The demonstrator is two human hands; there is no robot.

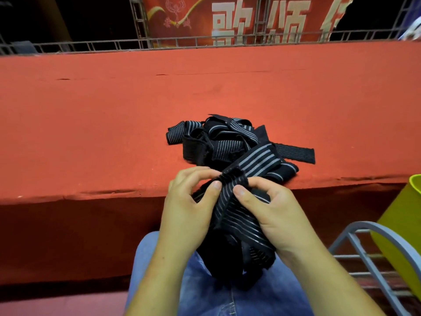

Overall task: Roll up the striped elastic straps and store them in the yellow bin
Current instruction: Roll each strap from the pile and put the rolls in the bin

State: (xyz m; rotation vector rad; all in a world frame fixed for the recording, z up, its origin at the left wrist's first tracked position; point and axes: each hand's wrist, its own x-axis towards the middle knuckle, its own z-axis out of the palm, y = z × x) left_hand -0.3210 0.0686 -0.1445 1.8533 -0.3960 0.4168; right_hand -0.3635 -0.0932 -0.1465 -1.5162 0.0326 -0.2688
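Observation:
A tangled pile of black elastic straps with grey stripes (230,142) lies on the red-covered stage edge (114,133). One strap (237,215) runs from the pile down over the edge into my lap. My left hand (189,201) and my right hand (271,210) both pinch this strap near its folded end, thumbs on top, just in front of the stage edge. The strap's lower length bunches on my jeans. The yellow bin (401,226) stands at the far right, partly cut off by the frame.
A grey metal rack (373,256) sits beside my right forearm, with the bin on it. A metal truss and a red banner (227,19) stand behind the stage. My legs in blue jeans (205,293) fill the bottom middle.

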